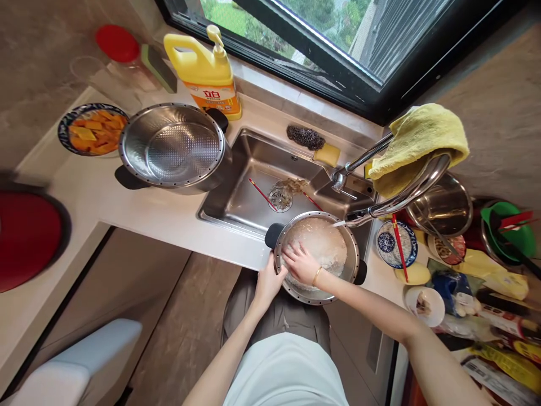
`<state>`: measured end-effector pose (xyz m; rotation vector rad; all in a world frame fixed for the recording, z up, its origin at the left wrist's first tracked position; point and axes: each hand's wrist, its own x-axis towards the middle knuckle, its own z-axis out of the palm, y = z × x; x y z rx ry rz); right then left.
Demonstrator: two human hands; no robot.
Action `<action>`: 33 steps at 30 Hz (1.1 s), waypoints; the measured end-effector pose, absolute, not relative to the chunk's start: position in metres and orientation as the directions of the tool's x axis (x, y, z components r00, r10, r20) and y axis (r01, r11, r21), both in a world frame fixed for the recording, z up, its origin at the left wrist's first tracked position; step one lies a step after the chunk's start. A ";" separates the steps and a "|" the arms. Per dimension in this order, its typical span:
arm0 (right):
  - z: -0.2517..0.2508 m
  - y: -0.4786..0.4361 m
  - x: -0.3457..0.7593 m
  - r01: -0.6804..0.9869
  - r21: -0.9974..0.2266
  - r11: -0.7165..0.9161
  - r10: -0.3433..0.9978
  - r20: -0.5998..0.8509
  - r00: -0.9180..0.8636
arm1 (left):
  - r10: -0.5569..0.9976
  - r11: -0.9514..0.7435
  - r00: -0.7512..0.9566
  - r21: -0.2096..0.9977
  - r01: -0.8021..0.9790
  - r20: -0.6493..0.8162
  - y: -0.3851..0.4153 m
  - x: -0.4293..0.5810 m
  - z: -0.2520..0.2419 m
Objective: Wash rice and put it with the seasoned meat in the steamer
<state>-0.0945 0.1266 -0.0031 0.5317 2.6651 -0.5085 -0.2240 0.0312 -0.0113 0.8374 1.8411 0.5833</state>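
A metal pot (356, 248) with dark side handles sits at the sink's front edge, close to my body. Cloudy water and white rice (333, 262) fill its lower part. My left hand (270, 279) grips the near left rim of this pot, thumb over the edge. Inside, my right hand (301, 263) lies palm down with fingers spread at the surface of the water and rice. From the right, the faucet spout (355, 219) reaches over the pot, with a pale stream at its tip.
Behind the pot, the steel sink (240, 192) holds red chopsticks (262, 195) and scraps near the drain. A perforated steamer pot (173, 148), a plate of orange chunks (95, 131) and a yellow soap jug (213, 79) stand left. A yellow cloth (422, 141) drapes the faucet; bowls and packages crowd the right.
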 end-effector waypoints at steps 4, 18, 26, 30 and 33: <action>-0.010 0.145 -0.045 0.227 -0.367 0.902 0.068 -0.398 -0.915 | 0.736 0.676 -0.278 0.671 0.303 -0.616 0.031 -0.224 -0.011; -0.022 0.103 -0.060 0.812 -0.096 0.576 0.673 -0.508 -0.538 | 0.759 0.651 -0.278 0.701 0.292 -0.589 0.030 -0.225 -0.011; -0.025 0.136 -0.139 0.883 -0.181 0.432 0.839 -0.278 -0.467 | 0.806 0.591 -0.261 0.746 0.307 -0.531 0.027 -0.228 -0.016; -0.024 0.122 -0.112 0.545 -0.240 0.804 0.483 -0.270 -0.833 | 0.809 0.588 -0.248 0.747 0.311 -0.534 0.028 -0.229 -0.016; -0.028 0.115 -0.077 0.188 -0.323 0.927 0.114 -0.236 -0.965 | 0.797 0.603 -0.242 0.740 0.296 -0.553 0.028 -0.230 -0.016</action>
